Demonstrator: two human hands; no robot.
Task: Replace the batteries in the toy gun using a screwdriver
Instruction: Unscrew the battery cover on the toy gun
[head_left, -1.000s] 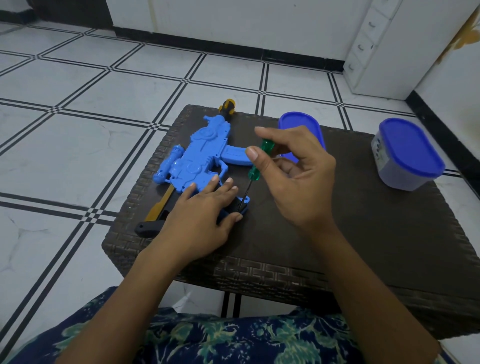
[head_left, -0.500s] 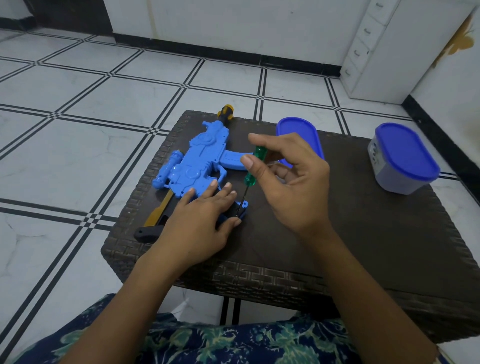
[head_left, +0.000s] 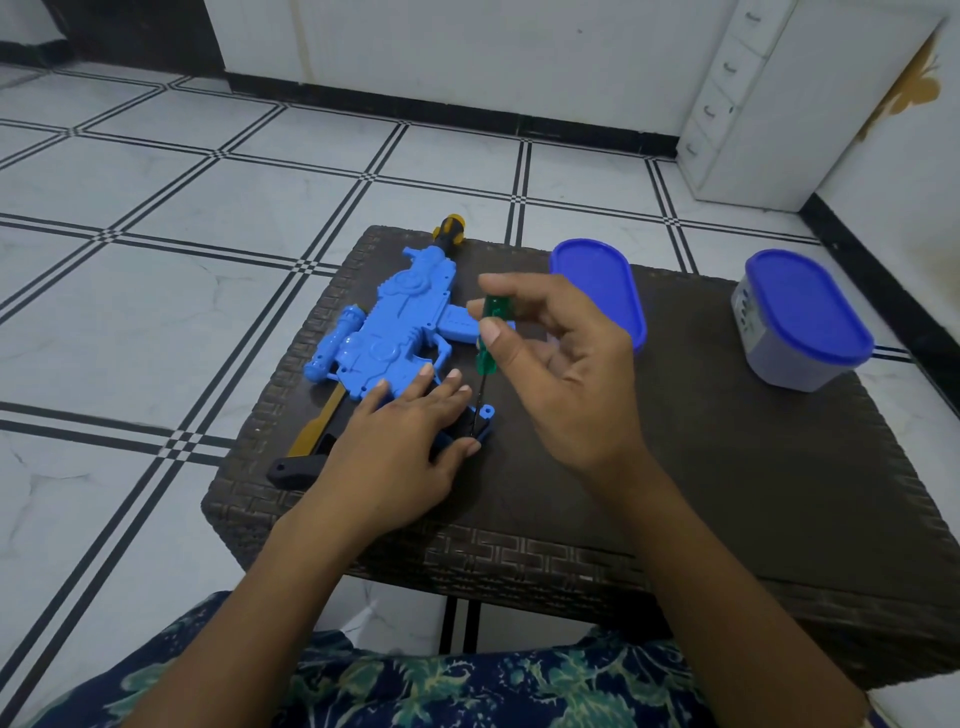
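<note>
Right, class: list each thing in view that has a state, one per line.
toy gun: lying flat, pinned by left hand
screwdriver: upright, tip on gun's grip, held by right hand
near container: lid on
far container: lid on

A home room: white tiled floor (head_left: 156, 312), a white drawer unit (head_left: 737, 104), a low woven surface (head_left: 727, 493).

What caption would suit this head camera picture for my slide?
Left hand steadies the blue plastic toy gun on the dark woven table while the right hand drives a green-handled screwdriver into its grip.
</note>
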